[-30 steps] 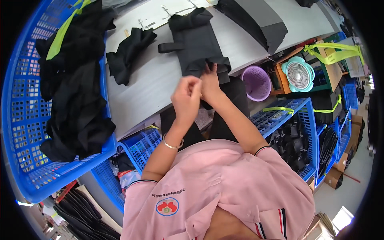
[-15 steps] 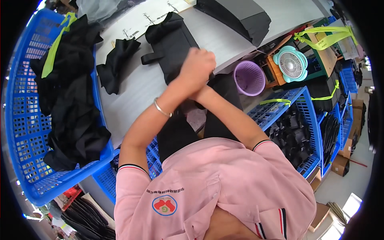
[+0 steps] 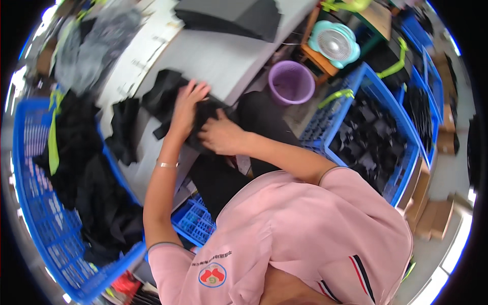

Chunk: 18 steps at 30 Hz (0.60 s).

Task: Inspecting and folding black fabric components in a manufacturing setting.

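A black fabric piece [image 3: 165,94] lies on the grey table [image 3: 218,56] near its front edge. My left hand [image 3: 185,104] rests flat on it with fingers spread. My right hand [image 3: 221,136] sits just right of it, fingers curled on the near end of the same black piece. A thin bracelet circles my left wrist. A second loose black piece [image 3: 124,129] lies on the table to the left.
A big blue crate [image 3: 35,203] full of black fabric stands at the left. Another blue crate [image 3: 376,137] of black pieces is at the right, with a purple bin [image 3: 291,81] and a small fan [image 3: 333,43] behind. A dark stack [image 3: 229,18] lies at the table's far side.
The view has swung, so the table now sits higher and left. My hands, raised and clasped together before, have come down and apart onto the black piece.
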Tool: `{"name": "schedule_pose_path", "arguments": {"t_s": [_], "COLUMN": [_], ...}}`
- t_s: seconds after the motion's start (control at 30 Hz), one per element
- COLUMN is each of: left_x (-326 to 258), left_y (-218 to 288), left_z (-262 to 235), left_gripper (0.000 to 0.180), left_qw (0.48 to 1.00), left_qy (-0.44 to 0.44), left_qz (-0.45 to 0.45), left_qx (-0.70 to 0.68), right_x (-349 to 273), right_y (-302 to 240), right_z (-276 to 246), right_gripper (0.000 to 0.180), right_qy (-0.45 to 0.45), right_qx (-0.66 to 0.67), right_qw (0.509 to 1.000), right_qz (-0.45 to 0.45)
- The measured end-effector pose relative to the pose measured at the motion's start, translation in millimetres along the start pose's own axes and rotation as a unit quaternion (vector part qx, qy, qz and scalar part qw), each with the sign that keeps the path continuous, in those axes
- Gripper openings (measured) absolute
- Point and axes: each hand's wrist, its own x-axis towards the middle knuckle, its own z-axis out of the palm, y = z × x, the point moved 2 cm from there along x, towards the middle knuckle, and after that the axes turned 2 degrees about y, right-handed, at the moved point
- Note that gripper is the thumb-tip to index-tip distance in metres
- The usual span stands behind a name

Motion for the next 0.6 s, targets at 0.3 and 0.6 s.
{"name": "schedule_pose_path", "arguments": {"t_s": [0.3,0.6], "left_x": [-52,-49], "left_y": [-32,37], "left_z": [4,38], "left_gripper": [0.072,0.093], "left_qw": [0.962,0.972], "left_qy": [0.066,0.044], "left_qz": [-0.081,-0.097], "left_qx": [0.25,0.209], "right_x": [-30,-120], "right_y": [-3,19], "right_z": [-9,-29], "right_gripper": [0.026,0.049], "right_qy": [0.181,0.224], "right_qx": [0.051,0.573], "right_qw": [0.982,0.693], "right_qz": [-0.023,0.377]}}
